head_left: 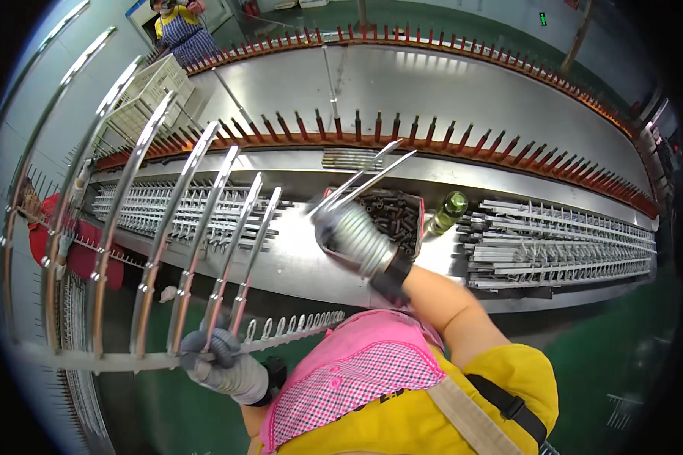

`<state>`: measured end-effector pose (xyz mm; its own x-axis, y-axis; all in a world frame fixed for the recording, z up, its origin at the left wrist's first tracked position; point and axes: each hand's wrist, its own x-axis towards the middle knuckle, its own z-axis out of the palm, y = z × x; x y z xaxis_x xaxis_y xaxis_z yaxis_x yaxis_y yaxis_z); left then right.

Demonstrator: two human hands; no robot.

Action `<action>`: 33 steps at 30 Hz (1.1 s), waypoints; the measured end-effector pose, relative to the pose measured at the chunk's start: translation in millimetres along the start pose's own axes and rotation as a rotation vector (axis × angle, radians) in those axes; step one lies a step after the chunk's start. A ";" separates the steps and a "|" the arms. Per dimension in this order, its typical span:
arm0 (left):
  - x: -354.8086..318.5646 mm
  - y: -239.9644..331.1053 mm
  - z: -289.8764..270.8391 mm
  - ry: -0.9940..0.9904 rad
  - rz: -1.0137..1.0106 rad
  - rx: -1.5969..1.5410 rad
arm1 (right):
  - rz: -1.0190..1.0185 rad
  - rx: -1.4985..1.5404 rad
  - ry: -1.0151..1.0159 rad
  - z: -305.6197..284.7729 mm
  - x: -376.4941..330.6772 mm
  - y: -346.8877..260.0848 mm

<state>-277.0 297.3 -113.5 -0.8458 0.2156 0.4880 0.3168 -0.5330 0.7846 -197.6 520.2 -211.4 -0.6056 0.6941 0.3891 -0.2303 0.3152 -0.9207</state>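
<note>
My left hand (224, 356), in a grey-and-white glove, is closed round a pale bar rack (129, 364) at the lower left. A row of shiny metal tubes (193, 208) stands up from this rack, and its right end carries empty wire loops (300, 326). Two slim, shiny metal rods (376, 180) stick out from my gloved right hand (357, 239), which is closed on them and blurred by motion. That hand is over the left part of a box (420, 243) holding small dark cylindrical pieces (391, 208).
Racks of silver rods lie stacked on the bench at right (561, 250) and left (178, 212). A green bottle (449, 212) stands beside the box. Beyond runs a track of upright red pegs (432, 140). A white crate (152, 91) and other people (186, 34) are at the left.
</note>
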 end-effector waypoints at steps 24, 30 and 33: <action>4.6 25.4 19.4 0.210 0.021 -0.064 | 0.381 -0.977 0.590 -150.6 136.9 104.0; -4.1 26.2 3.4 0.066 0.074 -0.070 | 0.197 -0.340 0.457 -171.5 74.6 110.9; -4.8 32.5 1.1 0.058 0.097 -0.085 | 0.119 -0.381 0.817 -221.8 55.6 62.6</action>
<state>-262.2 279.8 -89.9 -0.8371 0.1128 0.5352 0.3633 -0.6168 0.6983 -76.7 722.0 -240.5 0.1531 0.9329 0.3261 0.1542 0.3034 -0.9403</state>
